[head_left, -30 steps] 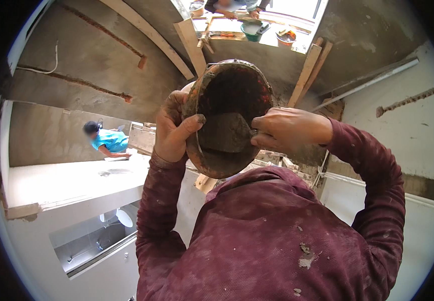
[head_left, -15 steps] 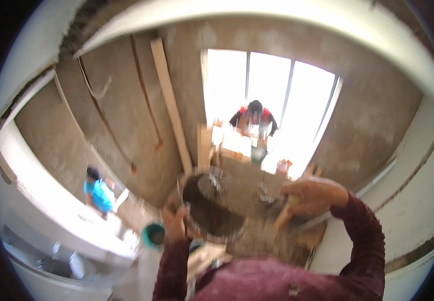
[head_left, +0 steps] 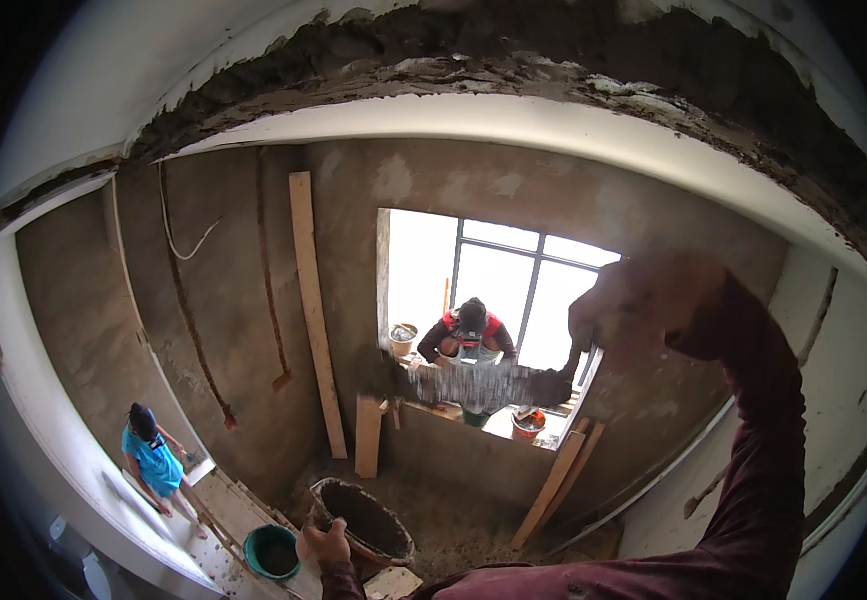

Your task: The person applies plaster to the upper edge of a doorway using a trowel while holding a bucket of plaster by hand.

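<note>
My right hand (head_left: 643,300) is raised in front of the window, its fingers closed around the handle end of a plastering trowel (head_left: 483,385). The trowel's long blade points left and is streaked by motion, with dark grey mortar at its ends. Low in the view, my left hand (head_left: 325,545) grips the near-left rim of a dark round mortar tub (head_left: 398,535). Grey mortar coats the tub's inner wall. Overhead, a rough band of dark wet mortar (head_left: 433,75) runs along the edge of the white ceiling.
A green bucket (head_left: 271,552) stands left of the tub. Beyond the trowel, a person in red and dark clothing (head_left: 470,325) works at the window. Another person in blue (head_left: 156,462) stands at far left. Wooden boards (head_left: 315,310) lean on the walls; a red bucket (head_left: 528,424) sits on the sill.
My right hand has risen from beside the tub to window height, bringing the trowel up. The view has tilted upward, showing the mortar band overhead. My left hand stays at the tub's rim.
</note>
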The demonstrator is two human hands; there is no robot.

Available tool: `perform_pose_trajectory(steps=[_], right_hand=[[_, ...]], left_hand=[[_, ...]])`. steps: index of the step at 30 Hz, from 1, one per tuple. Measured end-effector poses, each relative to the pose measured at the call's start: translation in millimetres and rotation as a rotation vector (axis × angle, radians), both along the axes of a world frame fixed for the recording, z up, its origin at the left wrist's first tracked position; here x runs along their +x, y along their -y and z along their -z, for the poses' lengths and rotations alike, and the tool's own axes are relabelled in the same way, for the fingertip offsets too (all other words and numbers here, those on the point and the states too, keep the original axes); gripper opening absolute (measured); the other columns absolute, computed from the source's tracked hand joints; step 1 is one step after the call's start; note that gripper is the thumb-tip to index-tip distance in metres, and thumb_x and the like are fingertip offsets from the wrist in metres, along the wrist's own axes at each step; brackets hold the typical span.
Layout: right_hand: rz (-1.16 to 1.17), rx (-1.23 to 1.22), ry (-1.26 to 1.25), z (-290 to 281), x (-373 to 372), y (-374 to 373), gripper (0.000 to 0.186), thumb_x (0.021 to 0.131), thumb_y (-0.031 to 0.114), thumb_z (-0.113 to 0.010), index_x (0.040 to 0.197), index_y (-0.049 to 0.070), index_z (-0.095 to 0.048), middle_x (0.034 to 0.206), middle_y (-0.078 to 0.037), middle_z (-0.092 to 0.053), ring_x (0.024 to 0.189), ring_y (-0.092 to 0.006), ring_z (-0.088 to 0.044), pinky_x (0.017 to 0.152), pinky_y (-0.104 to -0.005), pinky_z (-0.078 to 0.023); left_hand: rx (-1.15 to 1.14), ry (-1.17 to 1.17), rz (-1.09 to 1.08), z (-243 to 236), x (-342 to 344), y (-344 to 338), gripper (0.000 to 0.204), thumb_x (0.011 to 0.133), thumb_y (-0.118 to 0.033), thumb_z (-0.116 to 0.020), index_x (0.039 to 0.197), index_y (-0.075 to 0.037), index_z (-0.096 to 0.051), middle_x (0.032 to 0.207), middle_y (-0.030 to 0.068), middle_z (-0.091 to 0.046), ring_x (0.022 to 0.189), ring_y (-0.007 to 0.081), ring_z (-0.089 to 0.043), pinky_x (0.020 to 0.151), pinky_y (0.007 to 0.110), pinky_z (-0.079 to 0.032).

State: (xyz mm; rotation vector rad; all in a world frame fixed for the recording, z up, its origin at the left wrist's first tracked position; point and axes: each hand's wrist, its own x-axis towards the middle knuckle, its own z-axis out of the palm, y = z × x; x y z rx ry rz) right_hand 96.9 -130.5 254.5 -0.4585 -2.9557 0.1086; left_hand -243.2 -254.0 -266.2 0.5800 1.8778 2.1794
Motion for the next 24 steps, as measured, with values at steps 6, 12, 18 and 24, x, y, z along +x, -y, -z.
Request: perform_pose_trajectory(steps=[6,12,18,24], right_hand=[[0.605,-0.063,-0.477,-42.6,25.2,60.9,0.022,0.093,0.022,-0.049,0.102,0.006,-0.061,0.075,-0.001,-0.057,0.062,-0.0015,-0.048,0.051,-0.0184,-0.036],[0.390,0.761,-0.349,7.9,42.0,53.7,0.018,0.090,0.025,-0.054,0.096,0.008,-0.056,0.071,-0.006,-0.052,0.061,-0.0119,-0.052,0.053,-0.0253,-0.041],[0.733,1.433,-0.205,-0.7,-4.8,73.5,0.026,0.085,0.022,-0.062,0.106,0.010,-0.052,0.088,-0.009,-0.055,0.079,-0.0226,-0.059,0.064,-0.0371,-0.049],[0.553,1.818,-0.277,-27.9,-45.3,67.8,0.021,0.086,0.025,-0.061,0.103,0.012,-0.056,0.090,-0.007,-0.060,0.081,-0.0213,-0.062,0.069,-0.0348,-0.051]], left_hand=[[-0.045,-0.056,0.023,-21.2,5.2,-21.2,0.044,0.066,-0.011,-0.067,0.106,0.004,-0.057,0.098,0.0136,-0.063,0.090,0.0242,-0.060,0.084,0.034,-0.046],[-0.229,-0.092,0.245,-156.1,19.1,-51.1,0.040,0.069,-0.016,-0.066,0.101,0.006,-0.061,0.090,0.0146,-0.065,0.087,0.0243,-0.062,0.084,0.034,-0.045],[0.055,-0.051,0.599,-152.9,-7.5,-121.8,0.037,0.068,-0.017,-0.072,0.096,0.006,-0.060,0.086,0.0136,-0.064,0.083,0.0233,-0.060,0.076,0.033,-0.046],[-0.011,-0.012,0.599,-118.9,15.8,-144.0,0.037,0.068,-0.013,-0.072,0.096,0.005,-0.058,0.093,0.0139,-0.062,0.085,0.0226,-0.059,0.077,0.033,-0.046]])
